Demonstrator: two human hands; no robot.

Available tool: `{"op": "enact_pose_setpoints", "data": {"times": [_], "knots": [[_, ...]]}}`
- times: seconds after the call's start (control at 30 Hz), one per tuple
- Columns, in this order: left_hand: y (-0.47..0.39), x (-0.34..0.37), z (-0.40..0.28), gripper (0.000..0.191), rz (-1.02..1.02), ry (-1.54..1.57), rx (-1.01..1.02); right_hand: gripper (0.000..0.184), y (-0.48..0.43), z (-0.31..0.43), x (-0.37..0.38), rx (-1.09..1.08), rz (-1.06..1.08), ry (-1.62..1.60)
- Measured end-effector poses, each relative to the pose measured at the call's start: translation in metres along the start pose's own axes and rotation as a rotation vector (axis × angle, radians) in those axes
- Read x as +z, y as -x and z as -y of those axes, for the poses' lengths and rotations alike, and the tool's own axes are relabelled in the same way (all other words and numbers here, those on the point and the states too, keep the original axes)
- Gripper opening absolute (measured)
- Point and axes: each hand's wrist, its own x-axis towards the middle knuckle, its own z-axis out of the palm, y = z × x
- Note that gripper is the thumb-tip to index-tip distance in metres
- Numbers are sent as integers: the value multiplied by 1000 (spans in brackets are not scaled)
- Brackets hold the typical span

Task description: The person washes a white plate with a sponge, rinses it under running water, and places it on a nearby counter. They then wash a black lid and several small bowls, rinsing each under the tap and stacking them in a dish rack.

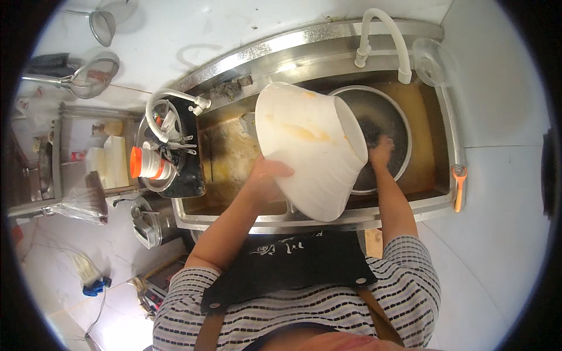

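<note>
My left hand [270,175] grips the rim side of a large white bowl [307,149], which is tilted on its side above the divider of a steel double sink. Orange-yellow smears mark the bowl's outer wall, and its foot faces right. My right hand [383,151] is lowered into a round metal basin [408,131] of murky water in the right-hand sink. A dark thing [369,130] lies at its fingertips, too blurred to name; whether the hand grips it cannot be told.
White curved faucets [386,17] rise behind and left of the sinks. Left of them, a metal bowl [141,131] holds utensils and orange-rimmed white containers [147,163]. An orange peeler [459,186] hangs at the right edge. Strainers [94,74] hang at upper left.
</note>
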Motion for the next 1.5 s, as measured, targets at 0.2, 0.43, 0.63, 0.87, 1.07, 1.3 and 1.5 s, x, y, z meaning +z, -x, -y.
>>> {"op": "enact_pose_setpoints", "data": {"times": [0.2, 0.43, 0.63, 0.87, 1.07, 1.3, 1.5], "knots": [[-22, 13, 12, 60, 72, 80, -3, 55, 119, 122, -131, -122, -16, -996], [-39, 20, 21, 66, 128, 51, -27, 58, 222, 216, -164, -866, 282, -660], [-29, 23, 27, 68, 202, 46, -53, 46, 137, 280, -132, -1123, 65, 25], [-37, 16, 33, 69, 273, 52, -110, 52, 154, 286, -114, -874, 147, 88], [-18, 16, 26, 69, 135, -47, -117, 62, 54, 292, -124, -386, 602, -157], [-24, 0, 18, 64, 2, 61, -121, 63, 31, 86, -57, 319, 839, -1069], [-55, -15, 46, 66, 49, 245, -18, 57, 141, 50, -75, -28, 250, -1218]]}}
